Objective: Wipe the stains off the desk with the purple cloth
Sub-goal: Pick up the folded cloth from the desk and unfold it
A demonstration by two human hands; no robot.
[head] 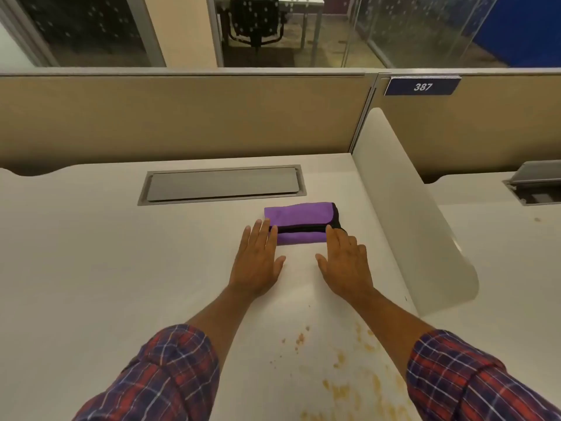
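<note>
— Both hands lie flat and spread, gripping nothing: left hand point(258, 262) and right hand point(344, 262), fingertips touching the purple cloth point(300, 223) at centre frame.

— Next?

— I'd pinch the folded pad whole, keeping it thick, then drag it down to the orange stains point(340, 387) at lower right. Soft, black-trimmed fabric; smooth pale worktop point(91, 268).

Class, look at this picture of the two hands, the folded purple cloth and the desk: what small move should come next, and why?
Probably close one hand, likely the right hand, on the purple cloth and lift it. Both hands lie open with only fingertips at its near edge; the left hand grips nothing either. The orange stains lie unwiped nearer the person on the desk.
</note>
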